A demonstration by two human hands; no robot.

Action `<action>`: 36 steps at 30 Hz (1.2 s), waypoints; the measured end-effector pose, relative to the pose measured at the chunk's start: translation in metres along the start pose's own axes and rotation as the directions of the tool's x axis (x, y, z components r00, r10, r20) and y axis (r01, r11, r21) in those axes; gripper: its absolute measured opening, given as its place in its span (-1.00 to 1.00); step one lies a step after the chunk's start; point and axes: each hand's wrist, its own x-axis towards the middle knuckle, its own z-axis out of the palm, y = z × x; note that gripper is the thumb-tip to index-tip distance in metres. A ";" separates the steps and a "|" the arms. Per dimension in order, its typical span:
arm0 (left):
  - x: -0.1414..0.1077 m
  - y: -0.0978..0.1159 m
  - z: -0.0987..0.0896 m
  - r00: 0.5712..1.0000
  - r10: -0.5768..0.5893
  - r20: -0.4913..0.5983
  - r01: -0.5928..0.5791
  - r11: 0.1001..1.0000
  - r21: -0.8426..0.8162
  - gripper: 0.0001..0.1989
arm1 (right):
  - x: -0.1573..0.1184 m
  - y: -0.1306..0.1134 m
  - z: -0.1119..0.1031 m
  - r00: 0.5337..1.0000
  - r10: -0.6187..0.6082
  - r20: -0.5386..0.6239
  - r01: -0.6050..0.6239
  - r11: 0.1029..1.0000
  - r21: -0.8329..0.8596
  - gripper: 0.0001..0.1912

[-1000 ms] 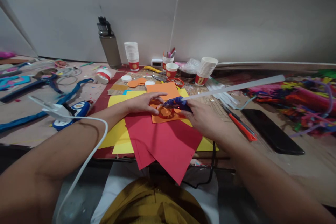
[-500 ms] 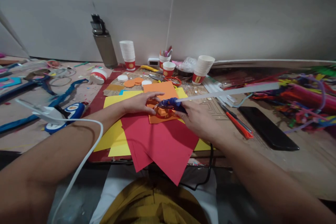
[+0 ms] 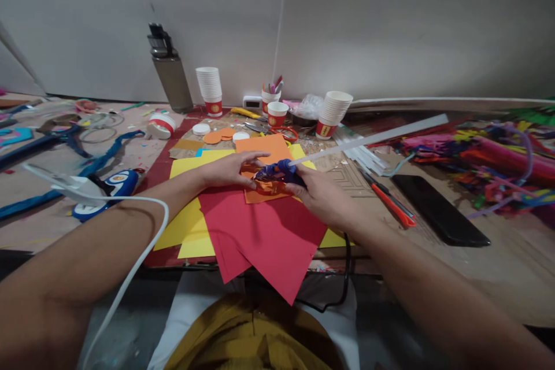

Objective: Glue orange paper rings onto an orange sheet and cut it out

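Note:
My right hand [image 3: 316, 193] is closed round a blue hot glue gun [image 3: 280, 169]. A long whitish glue stick [image 3: 373, 140] sticks out of its back, up to the right. The nozzle points left, above a small round orange-and-red piece [image 3: 269, 187] that the gun partly covers. My left hand [image 3: 229, 170] curves about the left side of that piece, thumb in front and fingers behind; its exact kind is unclear. Underneath lies an orange paper sheet [image 3: 264, 144], over red sheets [image 3: 277, 237] and yellow sheets [image 3: 186, 231].
Stacked paper cups [image 3: 333, 107], a single cup [image 3: 277, 113], orange-handled scissors [image 3: 288, 134] and a bottle [image 3: 173, 81] stand or lie behind. To the right are a red cutter [image 3: 394, 205], a black phone [image 3: 442, 211] and pipe cleaners [image 3: 489, 156]. A white cable [image 3: 143, 260] crosses my left forearm.
The glue gun has tipped and shifted slightly left, and its glue stick now slants up more steeply. My left hand has stayed nearly still.

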 end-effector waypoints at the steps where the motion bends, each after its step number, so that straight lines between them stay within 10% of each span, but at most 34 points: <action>1: 0.000 0.000 0.000 1.000 0.003 0.003 -0.003 1.000 -0.008 -0.13 | 0.001 0.000 0.000 1.000 0.005 0.001 -0.005 1.000 0.000 -0.73; 18: -0.001 -0.001 0.000 1.000 -0.001 0.009 0.002 0.998 -0.057 -0.11 | -0.004 0.003 -0.007 0.997 -0.008 -0.076 -0.007 0.981 -0.195 -0.78; 36: 0.000 -0.003 -0.001 0.999 0.007 0.036 -0.003 0.995 -0.101 -0.12 | -0.002 -0.003 -0.006 0.999 -0.004 0.037 0.002 0.999 0.053 -0.77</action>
